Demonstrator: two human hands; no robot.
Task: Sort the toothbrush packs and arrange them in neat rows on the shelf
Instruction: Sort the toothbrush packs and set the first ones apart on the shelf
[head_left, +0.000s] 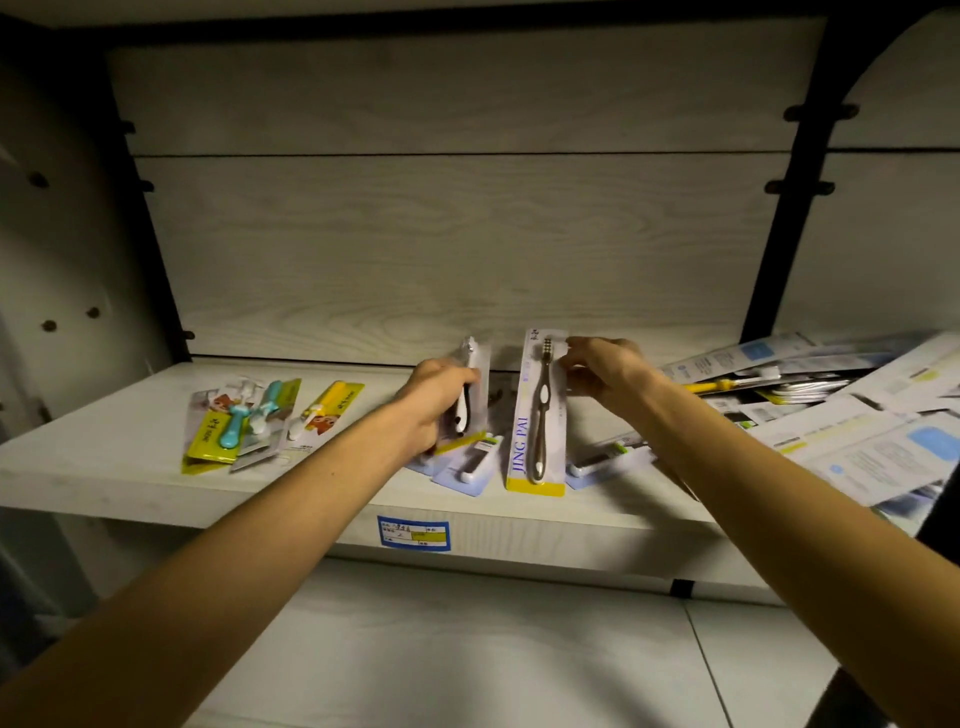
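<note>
Yellow-edged pack (537, 415); pale woodgrain shelf (104, 457)

Your pale wood-grain shelf (130, 467) carries a blue-edged price label (414, 532) on its front edge. On its left lie yellow-carded children's toothbrush packs (244, 421); mid-shelf, flat packs (470, 465) sit beside the standing JING PAI pack (537, 415); a loose heap of packs (841, 410) spreads at right.

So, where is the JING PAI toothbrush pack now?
In the head view, the JING PAI pack stands mid-shelf, pinched at its top by the right hand.
</note>
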